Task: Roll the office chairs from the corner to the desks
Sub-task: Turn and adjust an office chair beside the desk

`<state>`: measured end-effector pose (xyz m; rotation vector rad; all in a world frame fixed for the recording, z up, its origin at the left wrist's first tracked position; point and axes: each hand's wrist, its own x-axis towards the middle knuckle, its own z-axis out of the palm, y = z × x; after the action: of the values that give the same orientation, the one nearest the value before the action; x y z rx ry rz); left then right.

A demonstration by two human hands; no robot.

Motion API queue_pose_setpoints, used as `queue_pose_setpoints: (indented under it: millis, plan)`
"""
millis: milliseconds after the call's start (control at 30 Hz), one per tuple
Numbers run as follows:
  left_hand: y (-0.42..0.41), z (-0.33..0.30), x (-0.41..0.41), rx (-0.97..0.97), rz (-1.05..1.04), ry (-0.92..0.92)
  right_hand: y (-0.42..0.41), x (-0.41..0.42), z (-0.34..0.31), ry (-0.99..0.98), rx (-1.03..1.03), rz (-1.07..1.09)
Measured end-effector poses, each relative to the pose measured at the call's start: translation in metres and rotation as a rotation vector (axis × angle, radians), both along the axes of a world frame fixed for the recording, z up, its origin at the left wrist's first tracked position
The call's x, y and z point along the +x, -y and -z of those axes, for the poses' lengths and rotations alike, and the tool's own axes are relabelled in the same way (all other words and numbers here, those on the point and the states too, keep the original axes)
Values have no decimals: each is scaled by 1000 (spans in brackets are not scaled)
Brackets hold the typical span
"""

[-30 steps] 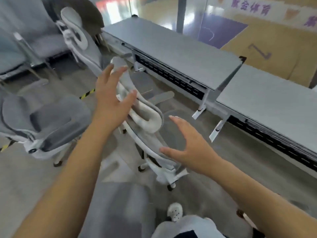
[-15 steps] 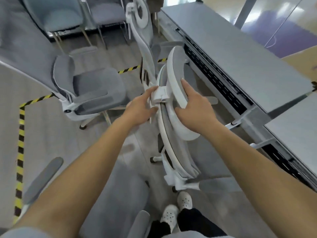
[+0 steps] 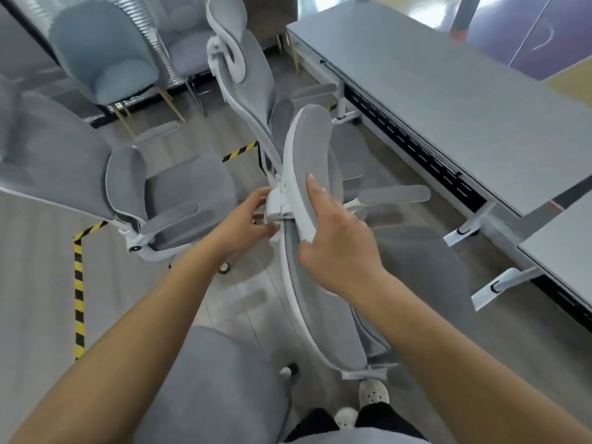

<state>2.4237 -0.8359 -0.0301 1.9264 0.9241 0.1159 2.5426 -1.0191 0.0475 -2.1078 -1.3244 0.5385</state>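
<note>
Right hand (image 3: 336, 241) grasps the white-rimmed grey headrest (image 3: 307, 168) of the nearest office chair (image 3: 323, 299), thumb beneath, fingers across the mesh; left hand (image 3: 246, 219) holds its white bracket (image 3: 277, 208) behind, likely for steering; the chair stands beside the grey worktop (image 3: 448, 113), among other chairs; its wheels are hidden.
</note>
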Motion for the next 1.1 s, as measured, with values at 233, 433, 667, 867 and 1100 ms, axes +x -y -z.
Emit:
queue_pose_setpoints:
  millis: [233, 433, 667, 867, 1100]
  plan:
    - [-8, -1, 31, 72, 97, -76, 12, 31, -2, -37, -27, 14]
    - [-46, -12, 54, 217, 382, -82, 11, 41, -9, -66, -64, 68]
    - [-162, 6, 103, 555, 934, -123, 12, 5, -24, -135, -148, 425]
    - [-175, 14, 146, 571, 1119, 3, 3, -50, -24, 36, -234, 942]
    - [-165, 33, 106, 589, 1020, 134, 3, -91, 5, 126, -15, 1178]
